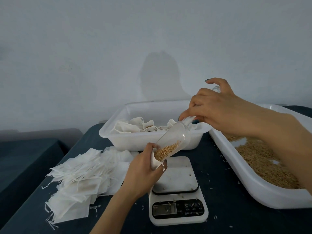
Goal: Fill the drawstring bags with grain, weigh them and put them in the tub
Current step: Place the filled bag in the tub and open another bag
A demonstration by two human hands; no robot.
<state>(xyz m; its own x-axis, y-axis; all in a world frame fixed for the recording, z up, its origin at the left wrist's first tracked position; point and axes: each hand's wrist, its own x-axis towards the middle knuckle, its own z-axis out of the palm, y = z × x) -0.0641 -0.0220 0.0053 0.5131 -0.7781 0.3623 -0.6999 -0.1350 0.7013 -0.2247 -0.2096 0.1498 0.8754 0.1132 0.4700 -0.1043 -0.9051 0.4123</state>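
We look forward and down from head height, close over the counter (pixel 219 179), facing the wall (pixel 101 48).

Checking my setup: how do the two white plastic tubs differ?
The far white plastic tub holds white cloth bags; the right white plastic tub holds loose golden grain. The far tub lies crosswise; the right tub runs toward the camera. Both are rectangular and open-topped.

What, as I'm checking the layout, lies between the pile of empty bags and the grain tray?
In the head view, the scale stands between them on the dark table, and the left hand holds a bag by its platform.
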